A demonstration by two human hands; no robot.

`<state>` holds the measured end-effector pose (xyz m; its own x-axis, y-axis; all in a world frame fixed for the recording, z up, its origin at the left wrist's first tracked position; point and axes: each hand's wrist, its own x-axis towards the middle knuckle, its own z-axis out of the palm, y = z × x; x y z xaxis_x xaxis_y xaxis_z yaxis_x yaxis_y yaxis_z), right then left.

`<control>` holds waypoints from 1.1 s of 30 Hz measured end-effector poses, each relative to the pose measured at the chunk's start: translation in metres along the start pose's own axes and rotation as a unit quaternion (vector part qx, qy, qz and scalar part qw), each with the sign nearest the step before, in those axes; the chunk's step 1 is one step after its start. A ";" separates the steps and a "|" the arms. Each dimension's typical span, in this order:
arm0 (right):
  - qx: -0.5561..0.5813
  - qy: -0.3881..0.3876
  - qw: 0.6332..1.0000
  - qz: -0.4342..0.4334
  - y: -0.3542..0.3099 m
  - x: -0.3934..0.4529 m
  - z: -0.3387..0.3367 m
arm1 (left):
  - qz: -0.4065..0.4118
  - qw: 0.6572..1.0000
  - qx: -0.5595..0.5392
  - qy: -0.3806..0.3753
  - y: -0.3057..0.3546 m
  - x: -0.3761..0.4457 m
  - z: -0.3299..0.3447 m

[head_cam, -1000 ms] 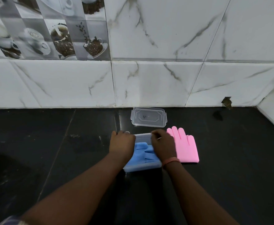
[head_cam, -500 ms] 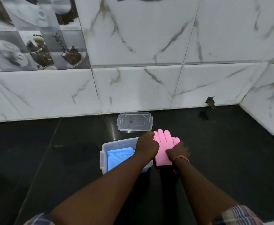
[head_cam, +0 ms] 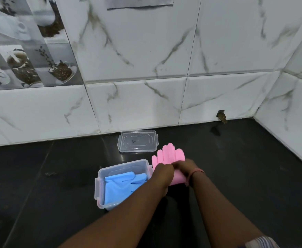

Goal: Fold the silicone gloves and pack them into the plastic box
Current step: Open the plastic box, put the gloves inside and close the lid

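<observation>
— What do you see from the head camera, looking down over the arms?

— A dark, glossy countertop (head_cam: 253, 176) running back to a white marble-patterned tiled wall (head_cam: 146, 51). On it sits a clear plastic box (head_cam: 100, 185), open at the top. Inside it lies a blue silicone glove (head_cam: 118, 185), folded flat, its fingers pointing toward the box's right end.

— And the lid?

— The clear lid (head_cam: 137, 141) lies flat on the counter behind the box, close to the foot of the wall, apart from the box.

— Where is the other glove?

— The pink silicone glove (head_cam: 168, 154) lies just right of the box, its fingers pointing toward the wall. Its lower part is under both hands, so I only see the fingers and a strip of the cuff end plainly.

— What are the hands doing?

— The left hand (head_cam: 163, 173) reaches across the box's right end, fingers curled down onto the pink glove near its palm. The right hand (head_cam: 184, 167), a reddish band (head_cam: 197, 171) on its wrist, meets it from the other side, fingers bent over the same glove. Both seem to hold the pink material, though the right hand is blurred and I cannot make out each finger.

— Anything else?

— Up left, wall tiles printed with coffee cups (head_cam: 26, 51). Low on the wall to the right, a small notch (head_cam: 221, 115) at the counter's edge. A striped sleeve (head_cam: 261, 242) shows at the bottom right corner.
</observation>
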<state>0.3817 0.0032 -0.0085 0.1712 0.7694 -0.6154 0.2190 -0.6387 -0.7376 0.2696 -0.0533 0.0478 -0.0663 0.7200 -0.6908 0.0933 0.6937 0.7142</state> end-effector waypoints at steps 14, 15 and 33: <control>0.450 -0.057 0.865 -0.214 -0.033 -0.091 0.097 | 0.143 0.868 -0.451 -0.150 0.003 -0.003 -0.091; 0.444 -0.064 0.865 -0.225 -0.027 -0.096 0.107 | 0.150 0.867 -0.453 -0.144 -0.002 -0.001 -0.101; 0.251 0.003 0.954 -0.167 0.004 -0.096 0.122 | -0.023 0.976 -0.209 -0.057 -0.047 -0.006 -0.202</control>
<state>0.2491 -0.0745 0.0137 0.1790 0.9294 -0.3227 -0.2245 -0.2807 -0.9332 0.0651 -0.0869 0.0409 0.0529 0.6984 -0.7138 -0.3213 0.6887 0.6500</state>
